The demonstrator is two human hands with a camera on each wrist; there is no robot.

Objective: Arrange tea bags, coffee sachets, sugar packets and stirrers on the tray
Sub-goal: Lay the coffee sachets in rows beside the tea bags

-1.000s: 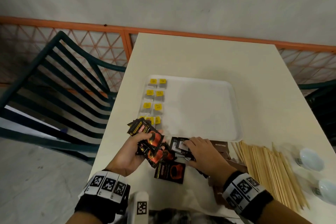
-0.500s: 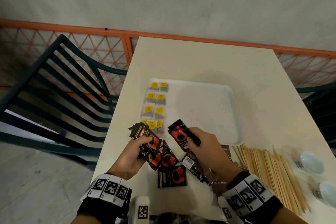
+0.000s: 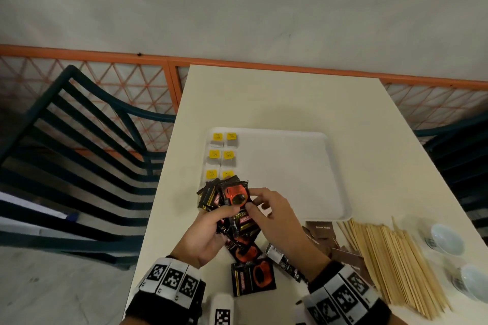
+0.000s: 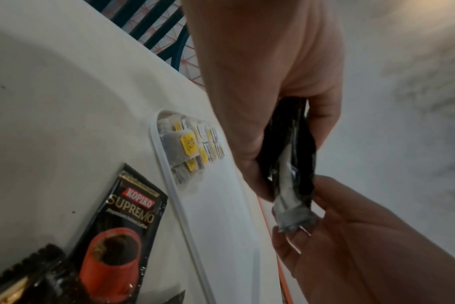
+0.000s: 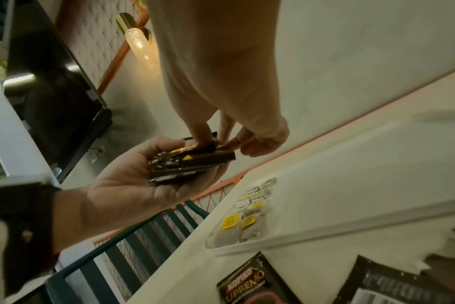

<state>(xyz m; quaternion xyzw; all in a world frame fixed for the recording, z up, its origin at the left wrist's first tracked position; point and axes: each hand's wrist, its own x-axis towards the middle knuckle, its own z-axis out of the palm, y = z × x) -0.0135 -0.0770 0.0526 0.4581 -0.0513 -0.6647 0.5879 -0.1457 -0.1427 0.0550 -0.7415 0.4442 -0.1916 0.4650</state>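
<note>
My left hand [image 3: 224, 215] grips a fanned stack of black coffee sachets [image 3: 211, 199] above the tray's near-left corner. My right hand [image 3: 253, 200] pinches the top sachet [image 3: 236, 194], the one with an orange cup on it, against that stack. The right wrist view shows its finger [image 5: 201, 131] pressing down on the stack [image 5: 192, 162]. The white tray [image 3: 290, 171] holds a double column of yellow-tagged tea bags [image 3: 221, 155] along its left side. More coffee sachets [image 3: 253, 278] lie on the table under my hands.
Brown sugar packets [image 3: 323, 229] and a spread of wooden stirrers [image 3: 390, 261] lie right of my hands, near the tray's front edge. Two small white bowls [image 3: 446, 239] stand at the table's right edge. A dark green chair [image 3: 87, 155] stands left of the table.
My right hand lifted a coffee sachet from the pile on the table and brought it onto the stack in my left hand. Both hands rose toward the tray's near-left corner.
</note>
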